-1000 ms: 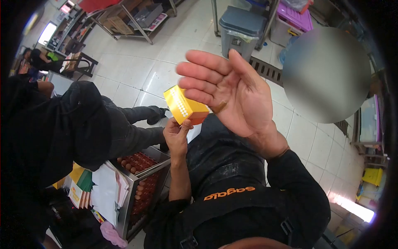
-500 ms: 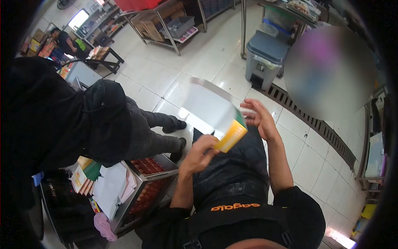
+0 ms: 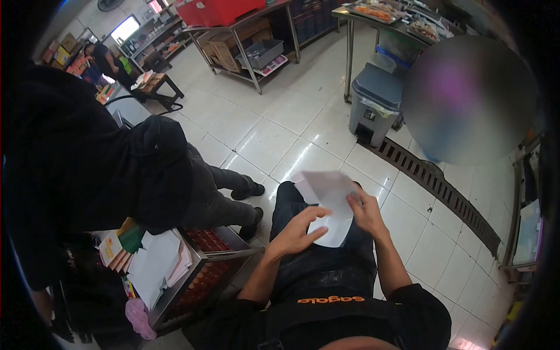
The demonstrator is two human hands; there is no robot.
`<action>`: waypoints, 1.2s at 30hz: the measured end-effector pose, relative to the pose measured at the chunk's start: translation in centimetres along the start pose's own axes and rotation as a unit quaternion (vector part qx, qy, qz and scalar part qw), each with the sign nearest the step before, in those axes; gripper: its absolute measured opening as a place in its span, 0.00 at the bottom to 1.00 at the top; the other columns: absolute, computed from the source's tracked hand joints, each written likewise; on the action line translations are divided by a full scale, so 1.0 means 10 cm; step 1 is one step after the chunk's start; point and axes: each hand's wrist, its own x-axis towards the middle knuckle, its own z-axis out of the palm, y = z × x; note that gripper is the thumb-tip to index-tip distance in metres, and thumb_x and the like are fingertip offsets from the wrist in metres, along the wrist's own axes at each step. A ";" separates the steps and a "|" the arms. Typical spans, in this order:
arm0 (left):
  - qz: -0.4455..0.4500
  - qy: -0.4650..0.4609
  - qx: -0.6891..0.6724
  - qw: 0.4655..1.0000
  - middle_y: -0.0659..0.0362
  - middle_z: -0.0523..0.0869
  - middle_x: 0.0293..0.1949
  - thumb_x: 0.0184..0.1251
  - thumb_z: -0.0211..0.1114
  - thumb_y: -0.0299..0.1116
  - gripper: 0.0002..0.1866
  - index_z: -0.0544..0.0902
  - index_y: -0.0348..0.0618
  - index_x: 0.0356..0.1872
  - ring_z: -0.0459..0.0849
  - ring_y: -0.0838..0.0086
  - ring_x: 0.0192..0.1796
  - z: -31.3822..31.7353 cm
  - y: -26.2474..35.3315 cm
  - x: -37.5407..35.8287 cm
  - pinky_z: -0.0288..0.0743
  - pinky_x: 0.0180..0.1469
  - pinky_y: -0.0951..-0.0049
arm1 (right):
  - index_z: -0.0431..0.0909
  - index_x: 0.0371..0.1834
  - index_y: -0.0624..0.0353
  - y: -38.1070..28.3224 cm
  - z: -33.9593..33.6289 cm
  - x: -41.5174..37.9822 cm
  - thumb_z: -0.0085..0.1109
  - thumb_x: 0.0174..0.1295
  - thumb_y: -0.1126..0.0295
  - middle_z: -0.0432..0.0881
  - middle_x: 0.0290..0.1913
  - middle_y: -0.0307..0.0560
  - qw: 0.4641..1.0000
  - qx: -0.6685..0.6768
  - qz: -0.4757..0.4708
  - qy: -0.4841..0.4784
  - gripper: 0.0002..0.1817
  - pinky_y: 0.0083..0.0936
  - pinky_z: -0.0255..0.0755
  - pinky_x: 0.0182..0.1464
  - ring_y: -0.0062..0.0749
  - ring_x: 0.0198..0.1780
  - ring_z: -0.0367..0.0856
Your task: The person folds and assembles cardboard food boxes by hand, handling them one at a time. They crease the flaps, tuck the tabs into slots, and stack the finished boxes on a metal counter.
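A folded sheet of thin card [image 3: 332,204], white on the side that shows, is held above the person's lap. My right hand [image 3: 367,213] grips its right edge, with the thumb on the white face. At the card's left lower edge is my left hand [image 3: 300,233], its fingers apart and curved; the fingertips overlap the card, and whether they touch it is unclear. The card's upper part is bent and slightly blurred.
Someone in dark clothes [image 3: 157,169] stands close on the left. Below them, white sheets [image 3: 153,262] and folded cartons [image 3: 111,248] lie on a metal rack [image 3: 201,274] beside a pink bag [image 3: 139,318]. A grey bin [image 3: 376,99] stands ahead near a floor drain [image 3: 437,181].
The card has turned, so its yellow and green side no longer shows, and it is lower. My right hand has closed on its edge; my left hand has let go its pinch and spread.
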 end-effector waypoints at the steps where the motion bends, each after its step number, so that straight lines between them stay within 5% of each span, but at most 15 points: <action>1: -0.041 0.055 -0.092 0.993 0.54 0.73 0.57 0.63 0.65 0.40 0.30 0.66 0.39 0.62 0.71 0.66 0.60 0.02 -0.01 0.00 0.68 0.61 0.63 | 0.72 0.61 0.56 -0.04 0.10 -0.02 0.48 0.64 0.78 0.80 0.48 0.59 0.989 -0.038 -0.138 0.031 0.21 0.29 0.72 0.52 0.46 0.50 0.82; 2: 0.010 0.084 -0.191 0.978 0.54 0.71 0.58 0.64 0.63 0.51 0.37 0.59 0.38 0.64 0.71 0.67 0.60 0.02 0.05 0.01 0.70 0.60 0.61 | 0.74 0.58 0.56 -0.12 0.17 -0.09 0.49 0.58 0.83 0.79 0.53 0.57 0.981 -0.073 -0.175 0.024 0.24 0.31 0.72 0.54 0.48 0.54 0.79; 4: 0.031 0.133 -0.348 0.927 0.53 0.71 0.58 0.61 0.62 0.56 0.38 0.61 0.39 0.61 0.74 0.66 0.58 0.00 0.02 -0.05 0.72 0.58 0.60 | 0.76 0.56 0.56 -0.22 0.32 -0.12 0.50 0.52 0.84 0.80 0.52 0.55 0.952 -0.134 -0.273 0.024 0.25 0.34 0.74 0.53 0.48 0.53 0.80; 5: 0.052 0.162 -0.382 0.908 0.53 0.72 0.55 0.66 0.63 0.45 0.27 0.65 0.39 0.56 0.76 0.71 0.55 0.00 0.04 -0.08 0.76 0.53 0.70 | 0.77 0.54 0.56 -0.27 0.38 -0.13 0.50 0.51 0.85 0.80 0.51 0.54 0.941 -0.167 -0.293 0.028 0.25 0.34 0.75 0.52 0.47 0.52 0.80; 9: -0.003 0.229 -0.325 0.918 0.54 0.80 0.46 0.65 0.61 0.23 0.17 0.68 0.37 0.52 0.81 0.74 0.47 -0.06 -0.03 -0.19 0.78 0.50 0.73 | 0.77 0.53 0.58 -0.28 0.50 -0.18 0.54 0.51 0.84 0.82 0.47 0.50 0.938 -0.143 -0.315 0.024 0.24 0.32 0.76 0.49 0.45 0.48 0.82; 14: 0.023 0.274 -0.260 0.926 0.54 0.81 0.43 0.65 0.61 0.21 0.16 0.67 0.37 0.50 0.82 0.74 0.46 0.09 -0.01 -0.21 0.78 0.50 0.75 | 0.75 0.47 0.63 -0.04 0.59 -0.29 0.59 0.60 0.77 0.85 0.41 0.53 0.975 0.100 -0.194 0.029 0.12 0.24 0.78 0.43 0.35 0.40 0.85; 17: 0.078 0.309 -0.206 0.925 0.53 0.80 0.43 0.63 0.61 0.17 0.18 0.65 0.35 0.50 0.82 0.74 0.46 0.36 -0.08 -0.05 0.77 0.50 0.75 | 0.69 0.39 0.64 0.16 0.67 -0.33 0.57 0.64 0.75 0.84 0.41 0.60 0.928 0.342 -0.118 0.089 0.07 0.22 0.77 0.43 0.30 0.42 0.84; 20: 0.112 0.335 -0.121 0.928 0.53 0.80 0.43 0.61 0.62 0.16 0.20 0.65 0.36 0.51 0.82 0.74 0.46 0.59 -0.11 0.20 0.77 0.51 0.75 | 0.70 0.40 0.65 0.24 0.65 -0.25 0.57 0.63 0.77 0.83 0.41 0.62 0.909 0.296 -0.211 0.204 0.07 0.25 0.78 0.44 0.35 0.42 0.84; 24: 0.164 0.314 -0.015 0.935 0.51 0.79 0.45 0.57 0.63 0.11 0.19 0.68 0.35 0.46 0.81 0.68 0.51 0.71 -0.30 0.46 0.76 0.54 0.70 | 0.70 0.39 0.66 0.40 0.44 -0.11 0.59 0.60 0.79 0.82 0.41 0.65 0.901 0.246 -0.268 0.238 0.08 0.33 0.80 0.46 0.46 0.44 0.85; 31: 0.178 0.295 0.018 0.938 0.50 0.84 0.41 0.53 0.67 0.13 0.14 0.76 0.34 0.40 0.84 0.70 0.44 0.86 -0.39 1.12 0.78 0.47 0.73 | 0.73 0.39 0.64 0.67 -0.04 0.19 0.60 0.61 0.75 0.81 0.44 0.66 0.916 0.126 -0.268 0.270 0.08 0.36 0.80 0.48 0.50 0.45 0.84; 36: 0.182 0.204 -0.012 0.962 0.50 0.87 0.39 0.52 0.70 0.15 0.10 0.83 0.32 0.36 0.86 0.71 0.40 0.96 -0.41 1.40 0.78 0.43 0.75 | 0.74 0.40 0.65 0.85 -0.26 0.16 0.58 0.64 0.69 0.79 0.49 0.67 0.902 0.178 -0.246 0.307 0.09 0.36 0.78 0.50 0.51 0.47 0.83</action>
